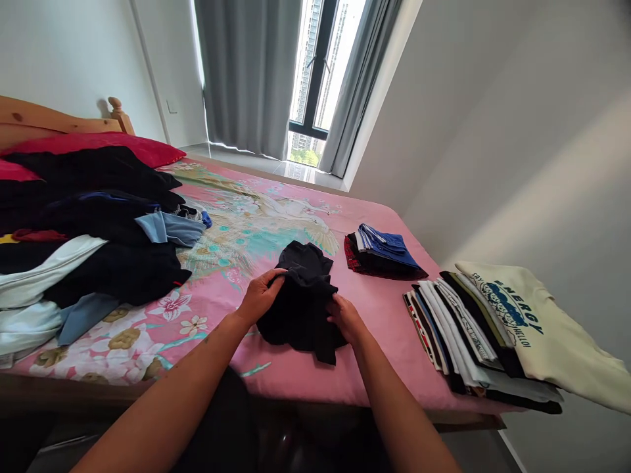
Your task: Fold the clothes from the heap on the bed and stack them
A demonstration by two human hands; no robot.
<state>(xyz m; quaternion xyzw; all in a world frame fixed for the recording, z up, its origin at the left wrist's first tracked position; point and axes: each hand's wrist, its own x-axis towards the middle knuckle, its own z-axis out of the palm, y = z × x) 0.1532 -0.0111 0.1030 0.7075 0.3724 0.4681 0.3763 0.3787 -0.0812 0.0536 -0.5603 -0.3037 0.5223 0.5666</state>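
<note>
A black garment (303, 309) lies bunched and partly lifted on the pink bed sheet in front of me; its exact kind is hard to make out. My left hand (260, 295) pinches its upper left edge between thumb and fingers. On the other side, my right hand (346, 318) grips the garment's right edge, with some fingertips hidden by the cloth. The far part of the garment rests on the bed (236, 364), while the near part hangs down from my hands.
Loose clothes (103, 217) are heaped at the left, near a red pillow (148, 150). Folded blue and dark garments (387, 249) sit to the right. Closer stands a tall stack of folded clothes (463, 328), topped by a cream shirt (557, 328) overhanging the bed's edge.
</note>
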